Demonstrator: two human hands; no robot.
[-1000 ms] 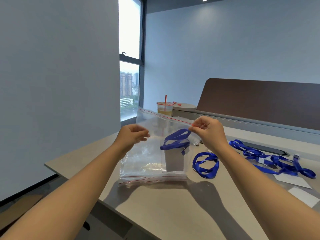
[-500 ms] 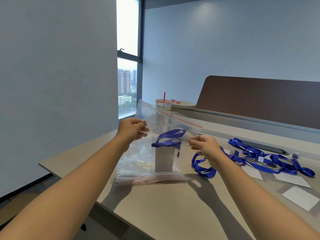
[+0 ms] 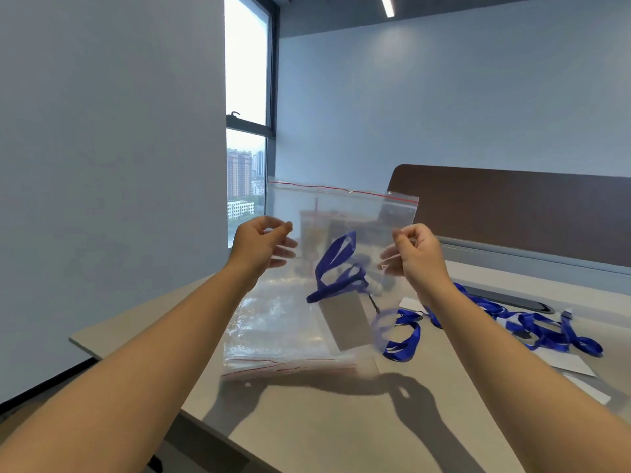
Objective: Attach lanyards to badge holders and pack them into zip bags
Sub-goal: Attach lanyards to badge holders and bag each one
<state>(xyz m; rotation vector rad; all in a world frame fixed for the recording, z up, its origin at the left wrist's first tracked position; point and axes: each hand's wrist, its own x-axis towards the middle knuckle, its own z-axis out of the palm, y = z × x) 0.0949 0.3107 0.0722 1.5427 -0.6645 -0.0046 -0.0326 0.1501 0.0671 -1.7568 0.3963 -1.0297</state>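
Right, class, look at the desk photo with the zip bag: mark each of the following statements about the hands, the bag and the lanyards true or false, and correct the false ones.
1. Both hands hold the zip bag up above the desk. True: the left hand and right hand pinch its side edges.
2. The held bag is empty. False: a blue lanyard clipped to a badge holder sits inside.
3. More blue lanyards lie on the desk to the right. True.
4. The stack of spare bags lies on the floor. False: it lies on the desk, under the held bag.
5. The bag's red strip is at its bottom. False: it runs along the top.
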